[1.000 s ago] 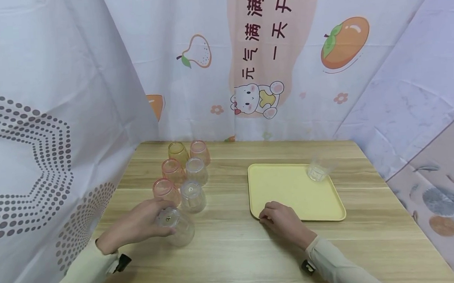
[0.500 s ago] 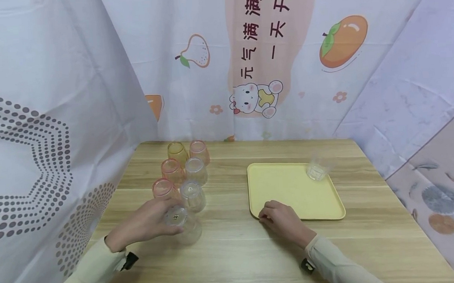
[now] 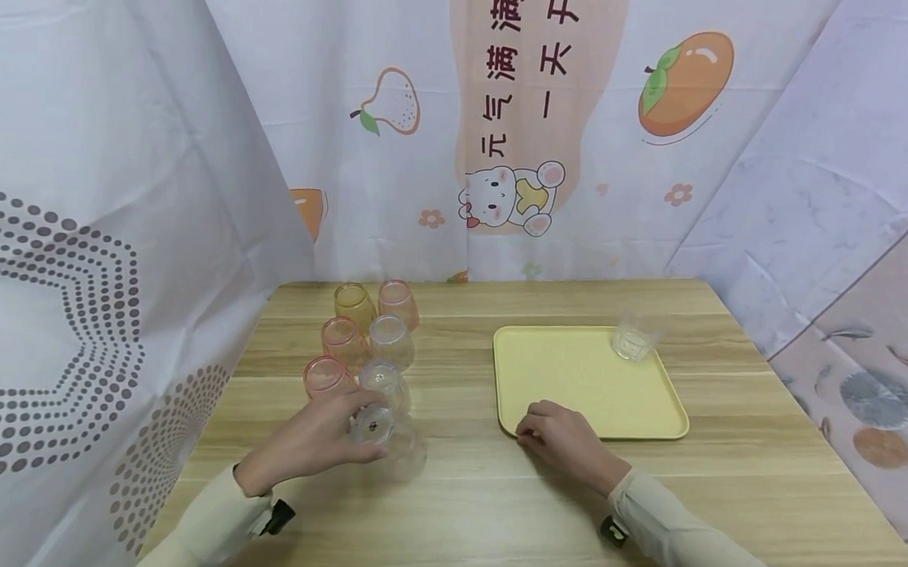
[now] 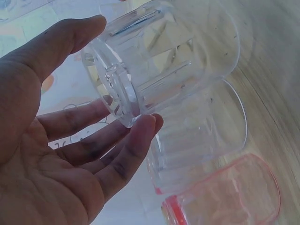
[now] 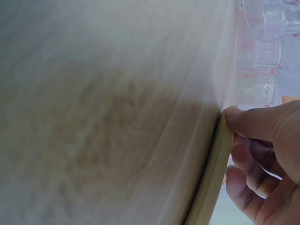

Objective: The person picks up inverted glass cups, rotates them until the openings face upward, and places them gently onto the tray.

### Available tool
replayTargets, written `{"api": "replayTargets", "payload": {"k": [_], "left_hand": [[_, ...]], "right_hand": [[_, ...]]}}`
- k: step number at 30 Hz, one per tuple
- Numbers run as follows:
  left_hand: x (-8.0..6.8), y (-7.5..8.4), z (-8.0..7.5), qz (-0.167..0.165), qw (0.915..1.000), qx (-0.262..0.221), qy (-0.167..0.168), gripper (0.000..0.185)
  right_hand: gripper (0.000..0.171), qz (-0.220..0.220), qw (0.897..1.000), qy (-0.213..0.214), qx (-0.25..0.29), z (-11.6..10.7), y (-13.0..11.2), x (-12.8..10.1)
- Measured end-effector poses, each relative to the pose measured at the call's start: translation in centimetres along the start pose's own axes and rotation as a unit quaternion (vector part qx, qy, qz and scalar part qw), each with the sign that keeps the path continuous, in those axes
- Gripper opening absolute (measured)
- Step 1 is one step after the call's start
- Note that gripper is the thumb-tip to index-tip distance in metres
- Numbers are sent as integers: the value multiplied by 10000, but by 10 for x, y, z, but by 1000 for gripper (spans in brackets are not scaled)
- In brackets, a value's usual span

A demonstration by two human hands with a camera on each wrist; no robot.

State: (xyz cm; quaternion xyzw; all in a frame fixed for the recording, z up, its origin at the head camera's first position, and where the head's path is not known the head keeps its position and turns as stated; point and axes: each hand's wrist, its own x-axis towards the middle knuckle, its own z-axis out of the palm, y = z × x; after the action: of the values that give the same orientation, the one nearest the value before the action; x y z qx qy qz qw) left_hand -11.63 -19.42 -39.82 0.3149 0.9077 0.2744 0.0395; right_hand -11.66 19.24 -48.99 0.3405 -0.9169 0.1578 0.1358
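Note:
My left hand (image 3: 354, 425) grips a clear ribbed cup (image 3: 400, 448) by its base, tilted just above the table. In the left wrist view, thumb and fingers (image 4: 140, 136) wrap the base of the cup (image 4: 164, 56). My right hand (image 3: 537, 431) pinches the near left corner of a pale yellow tray (image 3: 577, 379). The right wrist view shows the thumb (image 5: 262, 124) on top of the tray edge (image 5: 213, 173) and fingers curled beneath. Another clear cup (image 3: 634, 341) stands upright in the tray's far right corner.
Several upside-down cups stand in two rows behind my left hand: pink (image 3: 324, 376), clear (image 3: 382, 376), pink (image 3: 343, 339), clear (image 3: 391, 337), yellow (image 3: 352, 302), pink (image 3: 397, 300). Patterned curtains enclose the wooden table (image 3: 477, 516) on three sides.
My left hand has carried the clear cup to the right, away from the table's left edge. The right hand and the tray have stayed put.

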Motion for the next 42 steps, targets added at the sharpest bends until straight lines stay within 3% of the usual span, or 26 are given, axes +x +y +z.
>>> {"api": "replayTargets", "payload": {"k": [16,27,32,36,42], "left_hand": [[16,8,18,144,9983,238,504,56],[25,15,31,-76,9968,159,777,60],[32,18,35,-76,9963,-31,851,58],[40,20,38,20,9951,-287,944,55],[49,25,42,-88,9916,-694,1088,51]], "right_hand": [[14,-16,10000,-69,-50,1,2,0],[13,-7,10000,-93,23,-3,2,2],[7,431,9989,53,196,1,1,4],[5,1089,9875,80,1133,0,-2,8],[21,1543,9497,-24,2725,-5,-9,14]]}}
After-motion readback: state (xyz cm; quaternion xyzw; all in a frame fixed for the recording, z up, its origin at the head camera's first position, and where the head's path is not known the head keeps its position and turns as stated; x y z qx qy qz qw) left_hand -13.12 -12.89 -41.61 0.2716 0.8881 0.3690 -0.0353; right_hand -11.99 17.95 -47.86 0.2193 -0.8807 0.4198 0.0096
